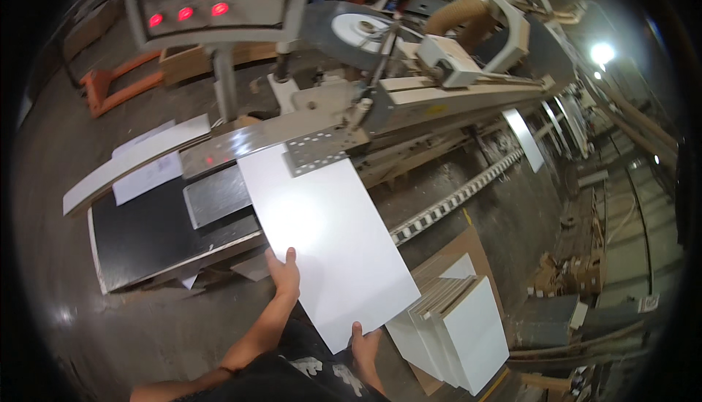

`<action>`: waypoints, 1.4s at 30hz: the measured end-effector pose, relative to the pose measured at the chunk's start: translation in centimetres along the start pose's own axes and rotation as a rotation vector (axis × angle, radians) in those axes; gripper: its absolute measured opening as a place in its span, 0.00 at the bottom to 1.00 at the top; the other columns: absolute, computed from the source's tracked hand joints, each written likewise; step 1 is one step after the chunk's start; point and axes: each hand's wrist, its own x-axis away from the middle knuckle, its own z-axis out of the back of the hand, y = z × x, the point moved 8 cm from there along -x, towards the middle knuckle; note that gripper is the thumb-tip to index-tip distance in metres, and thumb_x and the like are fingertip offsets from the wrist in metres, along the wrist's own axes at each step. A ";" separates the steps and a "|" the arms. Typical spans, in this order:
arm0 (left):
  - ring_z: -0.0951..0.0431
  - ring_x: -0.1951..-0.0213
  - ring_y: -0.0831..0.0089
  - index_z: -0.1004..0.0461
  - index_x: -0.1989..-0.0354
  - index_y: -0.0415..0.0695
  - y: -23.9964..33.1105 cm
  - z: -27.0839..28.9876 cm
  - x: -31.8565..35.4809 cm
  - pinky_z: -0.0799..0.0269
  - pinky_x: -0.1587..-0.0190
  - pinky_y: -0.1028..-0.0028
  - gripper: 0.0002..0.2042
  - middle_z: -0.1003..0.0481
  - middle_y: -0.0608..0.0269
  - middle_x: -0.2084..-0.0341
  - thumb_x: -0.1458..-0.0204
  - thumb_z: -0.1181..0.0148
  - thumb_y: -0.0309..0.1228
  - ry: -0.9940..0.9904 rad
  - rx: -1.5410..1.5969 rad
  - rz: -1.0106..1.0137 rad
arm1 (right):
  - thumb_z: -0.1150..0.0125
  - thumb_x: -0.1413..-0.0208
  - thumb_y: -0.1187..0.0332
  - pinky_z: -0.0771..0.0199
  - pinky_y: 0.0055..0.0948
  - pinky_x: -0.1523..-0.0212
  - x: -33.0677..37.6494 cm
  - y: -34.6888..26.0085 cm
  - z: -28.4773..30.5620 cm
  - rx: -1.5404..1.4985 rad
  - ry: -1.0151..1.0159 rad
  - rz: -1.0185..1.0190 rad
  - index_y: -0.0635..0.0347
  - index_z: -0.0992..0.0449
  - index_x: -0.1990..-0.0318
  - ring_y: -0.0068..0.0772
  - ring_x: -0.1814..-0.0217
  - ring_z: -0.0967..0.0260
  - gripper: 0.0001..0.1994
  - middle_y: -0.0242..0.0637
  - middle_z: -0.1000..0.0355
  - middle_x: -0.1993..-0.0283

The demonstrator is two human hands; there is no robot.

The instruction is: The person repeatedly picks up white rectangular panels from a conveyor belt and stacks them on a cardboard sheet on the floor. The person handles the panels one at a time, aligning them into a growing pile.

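A glossy white rectangular panel point(329, 241) lies between my hands, its far end on the metal bed point(252, 139) of a long machine, partly under a perforated metal plate point(318, 152). My left hand point(285, 274) grips the panel's left edge, thumb on top and fingers hidden beneath. My right hand point(363, 347) holds the near edge by its right corner, thumb up; its other fingers are mostly out of sight. The panel's near end reaches over toward my body, off the machine. To the left of the panel is a grey metal plate point(217, 199).
A stack of white panels point(468, 336) stands on cardboard at my right. Beside it runs a roller rail point(457, 197). The control box point(241, 7) with a screen and red buttons rises ahead. A black-topped side table point(142, 237) bears white strips and papers. An orange pallet jack point(110, 84) sits far left.
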 end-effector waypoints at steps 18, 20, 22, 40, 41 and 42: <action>0.28 0.43 0.46 0.53 0.32 0.29 -0.8 -20.2 2.1 0.27 0.45 0.57 0.31 0.39 0.34 0.38 0.38 0.47 0.28 -0.055 -0.049 0.090 | 0.38 0.41 0.52 0.24 0.40 0.54 -12.7 -15.2 16.6 0.841 -0.027 0.079 0.60 0.29 0.44 0.50 0.52 0.23 0.25 0.48 0.22 0.53; 0.28 0.44 0.45 0.51 0.32 0.28 -0.8 -22.3 2.2 0.26 0.46 0.58 0.30 0.39 0.32 0.38 0.38 0.47 0.29 -0.071 -0.095 0.063 | 0.43 0.39 0.58 0.26 0.42 0.54 -9.5 -24.9 21.2 0.657 0.095 0.464 0.57 0.24 0.49 0.49 0.56 0.25 0.16 0.42 0.23 0.55; 0.27 0.44 0.45 0.51 0.33 0.28 -1.1 -24.2 2.1 0.26 0.45 0.57 0.30 0.38 0.31 0.40 0.38 0.46 0.29 -0.102 -0.141 0.057 | 0.43 0.41 0.67 0.24 0.37 0.58 -3.7 -34.1 25.1 0.625 0.152 0.787 0.53 0.22 0.52 0.46 0.57 0.24 0.11 0.36 0.23 0.57; 0.34 0.45 0.58 0.54 0.35 0.36 4.2 -31.3 6.8 0.31 0.46 0.62 0.27 0.42 0.43 0.43 0.39 0.48 0.25 -0.552 -0.296 -0.394 | 0.33 0.54 0.66 0.22 0.31 0.63 14.7 -48.5 24.8 1.114 0.472 1.181 0.54 0.20 0.65 0.34 0.64 0.23 0.08 0.32 0.23 0.64; 0.34 0.46 0.59 0.53 0.36 0.35 4.8 -30.5 8.5 0.31 0.46 0.62 0.27 0.42 0.43 0.44 0.39 0.48 0.24 -0.584 -0.246 -0.455 | 0.33 0.54 0.66 0.22 0.31 0.63 15.3 -47.9 25.4 1.106 0.462 1.174 0.54 0.20 0.65 0.34 0.64 0.23 0.08 0.32 0.23 0.64; 0.34 0.46 0.59 0.52 0.36 0.35 5.4 -29.9 10.3 0.31 0.46 0.63 0.26 0.42 0.44 0.44 0.40 0.48 0.23 -0.623 -0.172 -0.526 | 0.33 0.54 0.66 0.22 0.30 0.63 15.8 -47.4 26.0 1.095 0.462 1.176 0.54 0.20 0.65 0.34 0.64 0.23 0.08 0.32 0.24 0.64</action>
